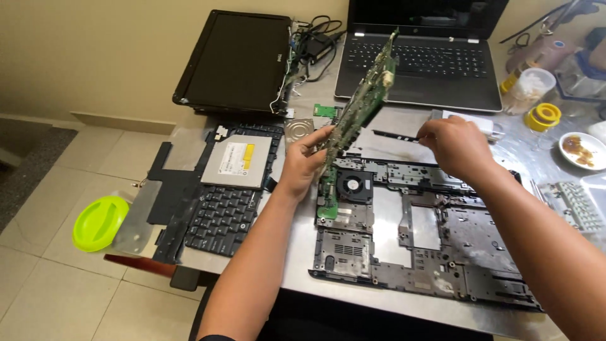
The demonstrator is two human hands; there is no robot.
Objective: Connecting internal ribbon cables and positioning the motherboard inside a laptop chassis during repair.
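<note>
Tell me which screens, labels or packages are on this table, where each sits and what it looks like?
Detached screen: far left, lying flat, dark, black frame.
Laptop screen: far centre, upright, dark, above a black keyboard.
Drive label: on the grey optical drive left of the left hand, white with a yellow patch.
Tape rolls: far right, round, yellow.

Head view — looking down, near worktable [391, 303]

The left hand [303, 161] held the green circuit board [363, 101] tilted on edge above the laptop base frame [435, 252]. The right hand [457, 148] pinched a thin black strip [394, 134] just beside it. A detached keyboard [218, 215] lay on the counter [297, 252].
</note>
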